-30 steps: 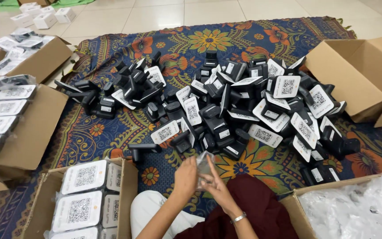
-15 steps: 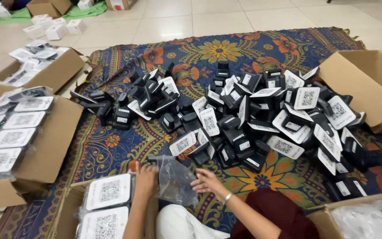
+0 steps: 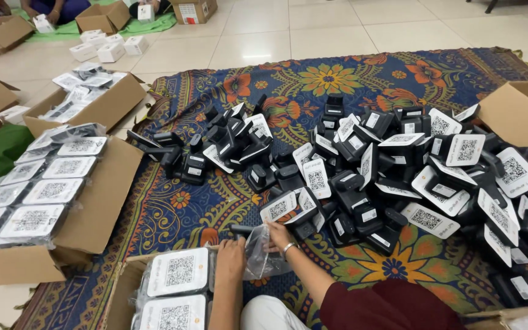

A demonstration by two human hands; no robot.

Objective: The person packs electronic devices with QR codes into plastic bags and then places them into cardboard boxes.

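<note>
Both hands meet low in the head view, at the near edge of the patterned carpet (image 3: 337,79), working one clear plastic bag (image 3: 259,256). The left hand (image 3: 232,258) comes up from below with the forearm almost vertical, knuckles toward the camera, fingers curled down over the bag's left side; its grip is pinched on the plastic. The right hand (image 3: 278,235) reaches in from the right, forearm slanting across from a maroon sleeve (image 3: 386,305), a bangle at the wrist; its fingers are closed on the bag's upper edge. A small black device (image 3: 239,230) lies at the bag's mouth, touching the plastic just above the left hand.

Just beyond the hands spreads a heap of black devices with white labelled faces (image 3: 398,171), filling the carpet's middle and right side. An open cardboard box of bagged devices (image 3: 175,287) sits against the left forearm at the near edge.
</note>
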